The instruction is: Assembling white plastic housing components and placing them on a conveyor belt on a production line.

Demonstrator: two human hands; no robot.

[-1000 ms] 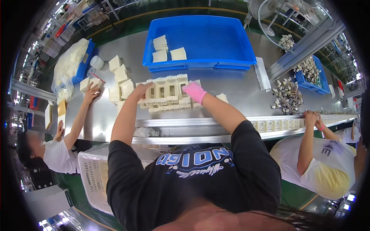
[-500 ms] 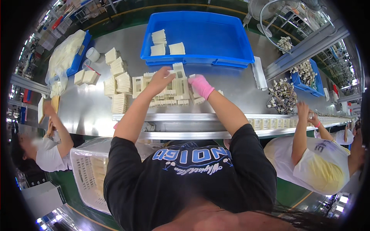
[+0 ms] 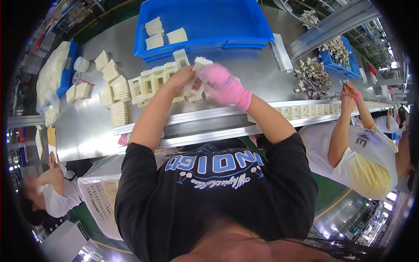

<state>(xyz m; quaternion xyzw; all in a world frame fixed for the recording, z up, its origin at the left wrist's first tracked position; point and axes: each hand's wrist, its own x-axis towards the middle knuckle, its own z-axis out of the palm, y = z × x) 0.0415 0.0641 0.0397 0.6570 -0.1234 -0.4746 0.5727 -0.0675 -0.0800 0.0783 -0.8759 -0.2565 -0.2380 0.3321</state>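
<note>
My bare left hand is closed on the left side of a cream plastic housing, a small frame with a window. My right hand, in a pink glove, is at the other side of that housing; motion smears its fingers. A cream block shows at the glove's upper edge, and I cannot make out whether the glove grips it. Left of my left hand, a row of similar cream housings stands on the metal table. Another housing lies above my left hand.
Beyond my hands stands a large blue bin holding a few stacks of cream parts. More stacks lie at left. A metal rail runs along the front edge. Wire bundles lie at right, near a co-worker's hands.
My view has shifted, so the bin appears higher and further left. My hands have come together at a housing now raised between them. The right hand is blurred by motion.
</note>
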